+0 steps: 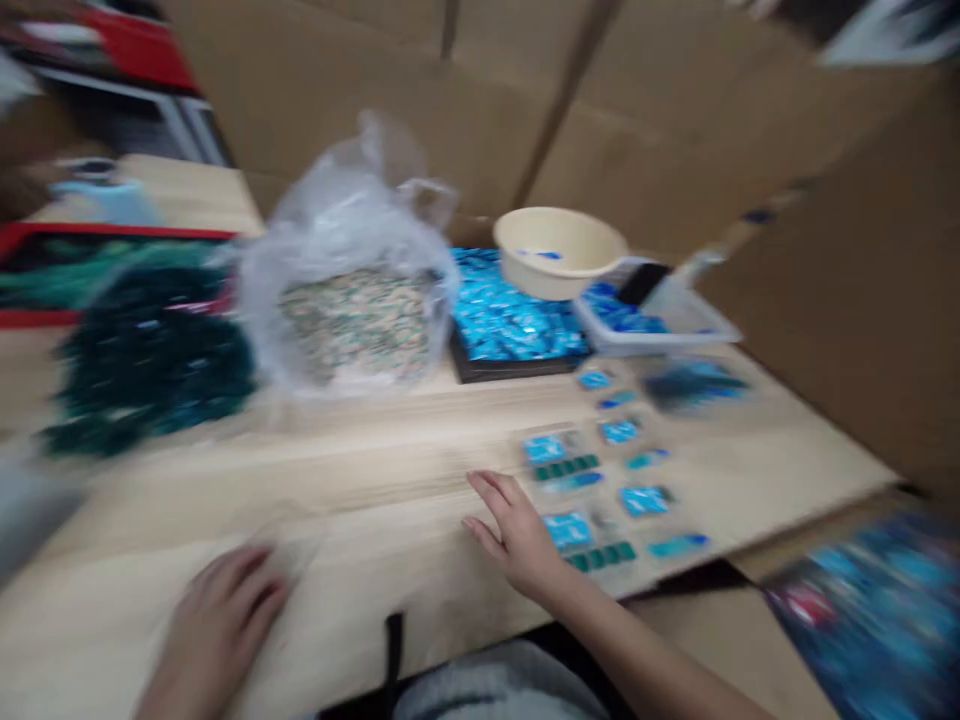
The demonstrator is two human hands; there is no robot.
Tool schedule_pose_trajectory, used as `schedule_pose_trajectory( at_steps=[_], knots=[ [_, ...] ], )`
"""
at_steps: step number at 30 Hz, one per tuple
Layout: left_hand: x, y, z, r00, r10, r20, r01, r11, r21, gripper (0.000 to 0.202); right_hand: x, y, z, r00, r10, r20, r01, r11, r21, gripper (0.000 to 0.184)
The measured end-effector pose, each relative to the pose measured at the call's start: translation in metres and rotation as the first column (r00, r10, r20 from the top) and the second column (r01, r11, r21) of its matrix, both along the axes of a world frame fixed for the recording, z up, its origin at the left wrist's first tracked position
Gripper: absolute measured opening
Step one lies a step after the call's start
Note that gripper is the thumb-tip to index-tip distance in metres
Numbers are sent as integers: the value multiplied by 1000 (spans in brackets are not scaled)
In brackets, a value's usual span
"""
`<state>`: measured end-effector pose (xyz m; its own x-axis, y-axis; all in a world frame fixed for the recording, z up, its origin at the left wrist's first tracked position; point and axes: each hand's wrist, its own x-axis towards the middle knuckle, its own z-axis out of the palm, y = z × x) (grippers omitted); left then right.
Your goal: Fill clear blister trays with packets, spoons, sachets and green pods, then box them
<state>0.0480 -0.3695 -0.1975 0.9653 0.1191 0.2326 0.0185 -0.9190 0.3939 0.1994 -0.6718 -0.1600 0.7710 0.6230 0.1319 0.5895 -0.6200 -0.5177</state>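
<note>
The picture is smeared by motion. My right hand (517,535) lies flat on the wooden table (360,480) with its fingers stretched out, holding nothing, just left of several small clear packets with blue and green pieces (600,490). My left hand (217,620) rests near the table's front edge on what looks like a clear plastic bag (292,545); its fingers are blurred. A large clear bag of speckled small pieces (352,300) stands behind, in the middle.
A dark green heap (150,360) lies at the left by a red-rimmed tray (45,235). Behind the packets are a black tray of blue packets (510,320), a cream bowl (559,250) and a clear tray (660,315). Cardboard walls stand behind and right.
</note>
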Motion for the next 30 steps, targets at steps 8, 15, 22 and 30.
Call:
schedule_pose_trajectory(
  at_steps=[8, 15, 22, 30],
  knots=[
    [-14, -12, 21, 950, 210, -230, -232, 970, -74, 11, -45, 155, -40, 863, 506, -10, -504, 861, 68, 26],
    [-21, -12, 24, 953, 198, -230, -250, 942, -224, 7, -26, 161, -45, 663, 718, 209, -682, 696, -224, 15],
    [-11, -8, 37, 946, 213, -243, -301, 854, -424, 6, -7, 186, -8, 722, 676, 147, -681, 732, -17, 8],
    [8, -19, 52, 889, 369, -272, -368, 220, -904, 13, -57, 174, 7, 508, 446, -737, -169, 891, 422, 38]
  ],
)
